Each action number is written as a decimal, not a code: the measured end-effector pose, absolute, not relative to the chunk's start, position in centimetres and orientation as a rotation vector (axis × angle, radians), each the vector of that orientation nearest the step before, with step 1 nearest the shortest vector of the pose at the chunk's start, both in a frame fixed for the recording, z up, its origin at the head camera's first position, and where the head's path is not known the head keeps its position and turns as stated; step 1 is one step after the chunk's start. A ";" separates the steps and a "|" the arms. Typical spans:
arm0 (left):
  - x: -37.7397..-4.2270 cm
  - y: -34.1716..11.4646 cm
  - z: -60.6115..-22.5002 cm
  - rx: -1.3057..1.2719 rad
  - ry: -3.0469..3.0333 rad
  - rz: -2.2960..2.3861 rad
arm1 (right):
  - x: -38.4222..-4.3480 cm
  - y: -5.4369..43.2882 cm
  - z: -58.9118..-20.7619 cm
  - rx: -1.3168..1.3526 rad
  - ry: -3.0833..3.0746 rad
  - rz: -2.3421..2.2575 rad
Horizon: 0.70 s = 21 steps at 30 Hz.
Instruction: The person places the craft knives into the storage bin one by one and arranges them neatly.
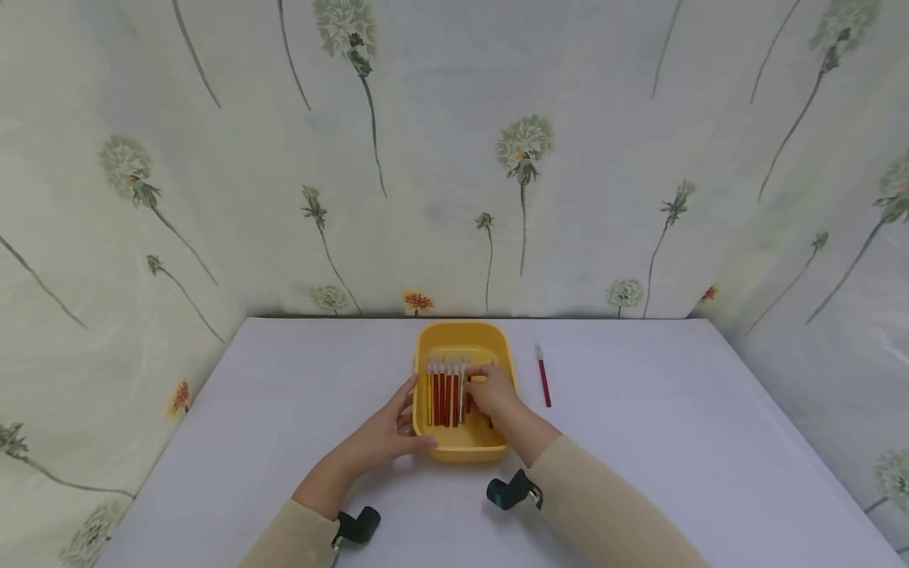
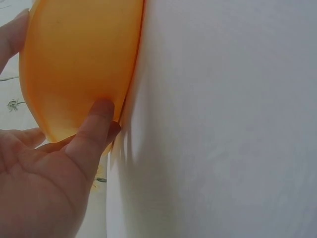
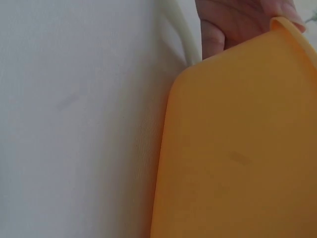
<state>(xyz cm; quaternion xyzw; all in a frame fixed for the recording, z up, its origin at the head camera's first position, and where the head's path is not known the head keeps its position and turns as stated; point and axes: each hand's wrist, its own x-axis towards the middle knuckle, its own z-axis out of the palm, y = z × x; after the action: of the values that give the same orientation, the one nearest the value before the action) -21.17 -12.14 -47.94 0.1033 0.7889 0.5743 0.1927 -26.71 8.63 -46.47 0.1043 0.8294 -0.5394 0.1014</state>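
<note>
A yellow plastic tray (image 1: 461, 455) stands on the table with a row of slim, pen-like sticks (image 1: 446, 398) upright in line inside it. Most are red with pale, see-through caps; one at the left end is yellow and one at the right is whitish. My left hand (image 1: 387, 430) grips the tray's near left corner, thumb at the near rim and fingers along the left side. Inside the tray, my right hand (image 1: 495, 392) has its thumb and forefinger on a red stick at the row's right end. Another stick shows partly beneath that hand. Its fingertips are hidden in the right wrist view.
One red stick with a pale cap (image 1: 544, 380) lies on the table to the right of the tray. The white table (image 1: 319, 355) ends at the back against a flower-patterned cloth (image 1: 426, 237). Dark wrist cameras (image 1: 507, 493) sit below both hands.
</note>
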 end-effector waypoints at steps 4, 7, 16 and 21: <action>-21.1 -12.1 -47.9 0.281 2.215 1.614 | -26.8 8.6 -46.3 0.274 2.506 -1.512; -21.1 -12.1 -48.0 0.279 2.219 1.615 | -26.9 8.7 -46.2 0.256 2.535 -1.475; -20.9 -12.0 -47.9 0.252 2.241 1.597 | -27.1 8.6 -46.4 0.275 2.553 -1.447; -20.9 -11.9 -47.9 0.252 2.242 1.595 | -26.9 8.6 -46.4 0.256 2.565 -1.462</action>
<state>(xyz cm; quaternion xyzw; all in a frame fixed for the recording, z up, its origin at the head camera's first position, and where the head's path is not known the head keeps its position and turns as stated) -20.94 -11.91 -47.91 0.0895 0.7969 0.5671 0.1881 -26.93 8.57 -46.37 0.0860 0.8621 -0.4914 0.0887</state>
